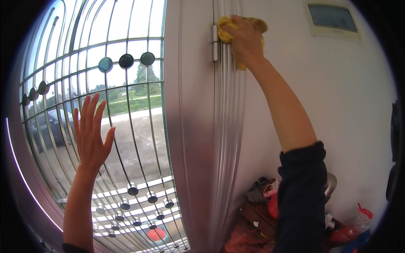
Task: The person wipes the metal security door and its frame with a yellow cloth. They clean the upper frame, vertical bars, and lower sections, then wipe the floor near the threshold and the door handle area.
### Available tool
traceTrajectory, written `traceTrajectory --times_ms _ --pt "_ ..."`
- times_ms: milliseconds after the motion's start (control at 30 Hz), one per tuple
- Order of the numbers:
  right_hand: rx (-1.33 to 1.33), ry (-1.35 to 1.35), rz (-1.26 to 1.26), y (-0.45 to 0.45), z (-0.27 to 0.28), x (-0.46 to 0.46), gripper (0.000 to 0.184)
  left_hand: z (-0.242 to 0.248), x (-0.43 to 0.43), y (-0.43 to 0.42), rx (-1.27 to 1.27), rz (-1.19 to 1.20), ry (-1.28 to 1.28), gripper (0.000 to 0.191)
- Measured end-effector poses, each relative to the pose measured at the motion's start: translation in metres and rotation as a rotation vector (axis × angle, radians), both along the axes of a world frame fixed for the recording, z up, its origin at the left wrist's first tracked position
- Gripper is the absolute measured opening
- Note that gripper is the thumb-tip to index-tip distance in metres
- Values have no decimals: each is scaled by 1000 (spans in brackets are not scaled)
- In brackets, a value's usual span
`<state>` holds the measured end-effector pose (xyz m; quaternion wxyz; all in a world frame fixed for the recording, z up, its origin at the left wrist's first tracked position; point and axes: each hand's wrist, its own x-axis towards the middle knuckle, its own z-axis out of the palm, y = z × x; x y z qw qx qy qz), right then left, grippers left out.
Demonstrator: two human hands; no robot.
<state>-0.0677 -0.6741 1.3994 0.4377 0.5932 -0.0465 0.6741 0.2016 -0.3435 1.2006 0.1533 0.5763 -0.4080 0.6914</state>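
My right hand (pixel 248 41) is raised high and grips a bunched yellow cloth (pixel 226 31). The cloth lies against the upper part of the metal door frame (pixel 228 95), just right of a silver hinge (pixel 215 42). Part of the cloth is hidden behind my fingers. On the left, my left hand (pixel 91 136) holds nothing, its fingers spread before the glazed door panel with metal bars (pixel 128 104). Whether the palm touches the panel I cannot tell. Round dark studs (pixel 126 61) sit on the bars above that hand.
A covered wall box (pixel 333 18) is fixed at the upper right. Low on the right stands a brown wooden drawer cabinet (pixel 259 221) with assorted items on it, partly behind my right sleeve. Red plastic bags (pixel 243 237) lie beside it. Through the glass, a parked car (pixel 52 126) is visible outside.
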Motion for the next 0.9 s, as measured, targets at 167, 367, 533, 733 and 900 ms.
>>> traceTrajectory --times_ms 167,367,533,733,900 --pt "117 117 -201 3 3 14 37 0 0 1 9 39 -28 58" --pt "106 243 -186 2 -19 2 38 -1 -1 -1 0 25 1 59" --pt "246 344 -22 15 -65 -8 42 -2 -1 -2 2 12 19 58" --pt "204 734 203 12 -164 -25 39 0 -1 -2 -3 -13 9 61" --pt "-124 322 368 23 -61 -10 40 -2 -4 0 5 18 41 65"
